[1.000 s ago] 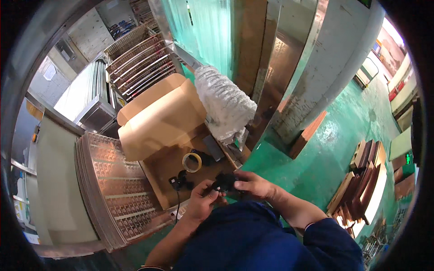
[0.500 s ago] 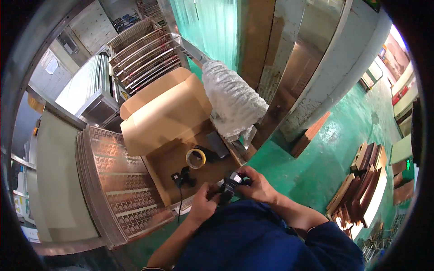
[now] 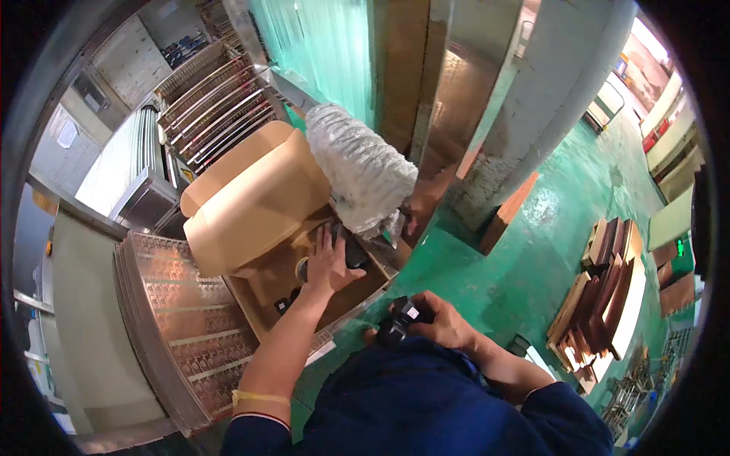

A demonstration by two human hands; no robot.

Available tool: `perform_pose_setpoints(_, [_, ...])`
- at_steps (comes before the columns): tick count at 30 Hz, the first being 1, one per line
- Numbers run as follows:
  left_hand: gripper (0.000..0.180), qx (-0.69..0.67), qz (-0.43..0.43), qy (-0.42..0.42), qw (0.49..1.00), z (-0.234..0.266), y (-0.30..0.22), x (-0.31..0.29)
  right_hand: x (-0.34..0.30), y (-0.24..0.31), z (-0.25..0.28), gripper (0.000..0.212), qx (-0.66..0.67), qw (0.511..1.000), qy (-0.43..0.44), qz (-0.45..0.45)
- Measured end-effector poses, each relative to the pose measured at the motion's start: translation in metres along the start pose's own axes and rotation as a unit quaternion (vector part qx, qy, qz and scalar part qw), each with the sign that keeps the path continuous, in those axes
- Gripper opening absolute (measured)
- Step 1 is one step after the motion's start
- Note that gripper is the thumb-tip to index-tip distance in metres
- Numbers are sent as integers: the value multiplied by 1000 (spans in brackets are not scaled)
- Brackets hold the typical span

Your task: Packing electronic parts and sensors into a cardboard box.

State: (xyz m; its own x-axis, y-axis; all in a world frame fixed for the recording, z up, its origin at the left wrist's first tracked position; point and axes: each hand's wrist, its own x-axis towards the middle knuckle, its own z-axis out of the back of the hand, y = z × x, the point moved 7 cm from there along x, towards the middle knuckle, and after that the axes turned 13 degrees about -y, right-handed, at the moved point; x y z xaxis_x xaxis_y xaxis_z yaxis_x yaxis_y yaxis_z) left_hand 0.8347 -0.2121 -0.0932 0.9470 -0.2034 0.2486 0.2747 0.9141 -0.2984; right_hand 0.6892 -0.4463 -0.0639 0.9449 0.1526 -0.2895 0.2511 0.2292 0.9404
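The left hand [image 3: 328,267] is down inside an open cardboard box [image 3: 344,302], fingers spread over a dark item [image 3: 353,257]; whether they grip it, I cannot tell. The right hand [image 3: 445,323] grasps a black device [image 3: 397,325] between thumb and fingers, outside the box, just beyond its near corner and close in front of the person's dark blue shirt [image 3: 426,403].

The box stands with its tan lid [image 3: 258,204] raised at the back. In it, a pale yellow ring [image 3: 302,270] shows partly behind the left hand, and a small black piece [image 3: 282,305] lies nearer the left wall, half hidden by the forearm. The dark item sits toward the box's right side.

The device is small, blocky and jointed-looking, matt black, with a white square label bearing a reddish mark on one face. It is tilted; its lower end reaches toward the shirt, and finer details are too small to tell.
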Motion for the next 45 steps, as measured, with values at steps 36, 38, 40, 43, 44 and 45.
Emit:
perform_pose_setpoints(36, [75,181,239,67,952,32,162,-91,12,-31,-1,58,22,1000,-5,-17])
perform_pose_setpoints(38, [73,136,158,-18,978,34,135,-76,12,-13,-2,58,-24,1000,6,-13])
perform_pose_setpoints(40, [71,85,74,-101,988,31,91,-55,13,-17,-1,58,-42,999,6,-16])
perform_pose_setpoints(43, [63,25,336,81,938,-14,97,-57,13,-12,-1,54,-47,999,3,-15])
perform_pose_setpoints(44, [57,8,365,51,930,-27,109,-64,12,-7,-3,52,-33,999,1,-13])
perform_pose_setpoints(45, [50,-13,391,22,920,-41,117,-70,13,-5,-4,52,-39,999,1,-10])
